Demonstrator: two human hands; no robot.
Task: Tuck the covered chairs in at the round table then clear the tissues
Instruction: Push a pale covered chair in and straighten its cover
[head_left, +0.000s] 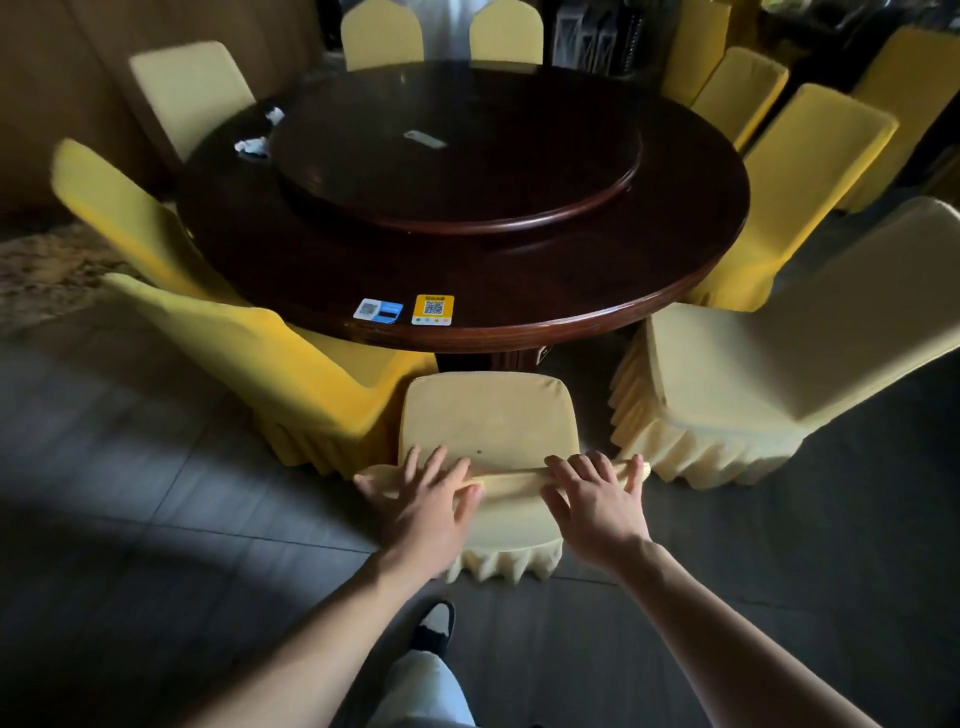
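Both hands are on the top edge of the nearest pale yellow fabric-covered chair (488, 415), which faces the dark round wooden table (519, 312) with its seat still short of the rim. The left hand (426, 499) lies over the left part of the backrest top, fingers draped forward and loosely curled on the cloth; the right hand (597, 493) does the same on the right, fingers spread over the edge. Neither looks clamped hard, more a pressing hold than a fist.

The slipcover is soft and loose, bunching under the fingers, so it will likely slide on the frame beneath; the firm rail at the top of the back seems the sensible place to push from, with the hands set apart to keep the chair straight. A banquet chair like this is probably light enough to shove along the dark tiled floor (156, 467).

Two crumpled white tissues (252, 145) lie well apart from the hands, on the far left of the table beside the raised wooden turntable (457, 202).
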